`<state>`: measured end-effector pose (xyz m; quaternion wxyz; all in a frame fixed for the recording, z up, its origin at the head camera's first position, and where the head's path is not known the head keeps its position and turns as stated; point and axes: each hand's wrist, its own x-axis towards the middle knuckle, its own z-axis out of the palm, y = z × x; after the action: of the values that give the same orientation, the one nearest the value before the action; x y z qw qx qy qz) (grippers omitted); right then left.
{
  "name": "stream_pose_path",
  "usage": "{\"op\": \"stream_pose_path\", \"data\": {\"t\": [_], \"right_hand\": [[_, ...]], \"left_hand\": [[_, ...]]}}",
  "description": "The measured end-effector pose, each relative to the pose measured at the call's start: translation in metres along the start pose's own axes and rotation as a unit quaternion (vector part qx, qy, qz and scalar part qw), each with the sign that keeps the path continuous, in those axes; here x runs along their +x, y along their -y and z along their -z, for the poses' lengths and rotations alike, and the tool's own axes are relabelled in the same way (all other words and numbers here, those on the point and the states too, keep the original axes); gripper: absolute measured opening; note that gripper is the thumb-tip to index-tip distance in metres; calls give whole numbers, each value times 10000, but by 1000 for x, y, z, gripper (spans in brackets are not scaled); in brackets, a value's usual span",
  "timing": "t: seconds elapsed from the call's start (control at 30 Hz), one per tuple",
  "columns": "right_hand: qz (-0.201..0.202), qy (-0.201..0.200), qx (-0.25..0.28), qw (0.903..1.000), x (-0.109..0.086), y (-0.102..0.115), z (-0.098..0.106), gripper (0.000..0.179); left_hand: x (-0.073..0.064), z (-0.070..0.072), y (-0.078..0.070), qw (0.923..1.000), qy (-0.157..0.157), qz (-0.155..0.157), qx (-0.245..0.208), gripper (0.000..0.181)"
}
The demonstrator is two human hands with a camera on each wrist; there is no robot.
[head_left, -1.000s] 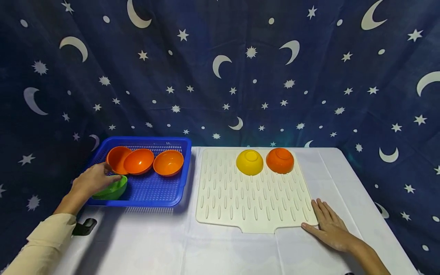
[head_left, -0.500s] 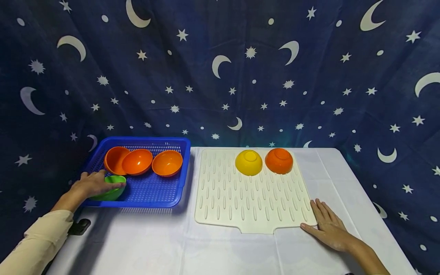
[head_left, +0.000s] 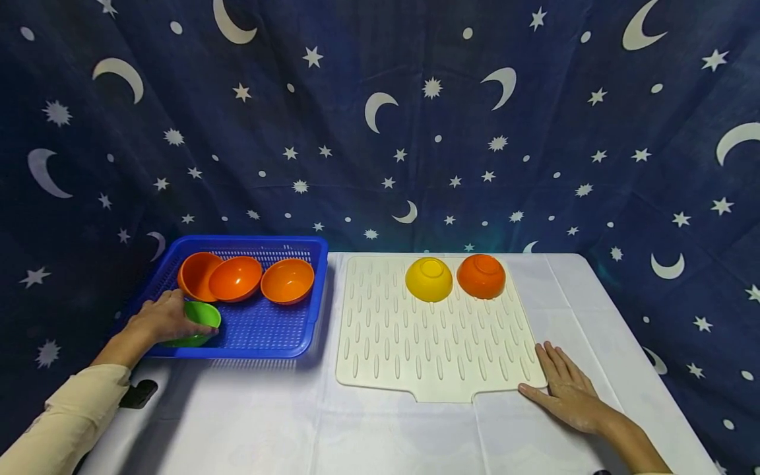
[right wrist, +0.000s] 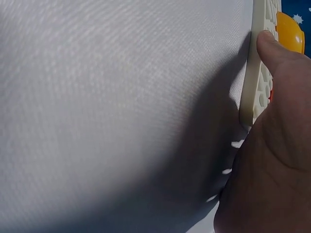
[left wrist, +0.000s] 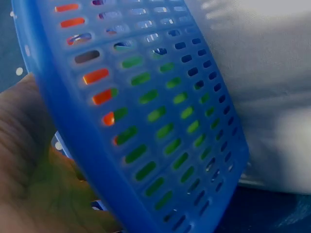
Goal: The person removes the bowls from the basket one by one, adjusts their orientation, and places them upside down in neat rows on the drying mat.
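Note:
In the head view, a blue slotted basket (head_left: 261, 356) stands at the left with a green bowl (head_left: 204, 313) in its near left corner. My left hand (head_left: 160, 320) reaches over the basket's left side and grips the green bowl, its thumb across the bowl's near side. In the left wrist view the green bowl (left wrist: 165, 130) shows only through the basket's slots, and the hand (left wrist: 29, 160) is partly behind the rim. My right hand (head_left: 570, 392) lies flat with straight fingers at the near right corner of a white ridged drying mat (head_left: 439, 349), its thumb touching the corner.
Three orange bowls, a left one (head_left: 194, 274), a middle one (head_left: 235, 278) and a right one (head_left: 287, 282), sit along the basket's back. Upside down on the mat's far part are a yellow bowl (head_left: 429, 280) and an orange bowl (head_left: 481, 277). A dark starry cloth (head_left: 344, 132) hangs behind.
My left hand has come down onto the green bowl and taken hold of it. The bowl has shifted slightly to the right and tilted. The right hand has stayed still.

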<state>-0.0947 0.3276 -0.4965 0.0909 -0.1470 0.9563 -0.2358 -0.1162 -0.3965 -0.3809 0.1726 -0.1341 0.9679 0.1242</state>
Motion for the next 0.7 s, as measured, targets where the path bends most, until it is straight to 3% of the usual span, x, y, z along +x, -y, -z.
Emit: {"op": "stream_pose_path", "data": {"t": [0.33,0.7], "right_hand": [[-102,66,20,9999,1,0,1,99],[-131,107,-30,9999,1,-1,0,98]], "left_hand": [[-2,-1,-6,9993,44,378,46,120],[-5,-10,-7,9989,-281,359,81,120]]}}
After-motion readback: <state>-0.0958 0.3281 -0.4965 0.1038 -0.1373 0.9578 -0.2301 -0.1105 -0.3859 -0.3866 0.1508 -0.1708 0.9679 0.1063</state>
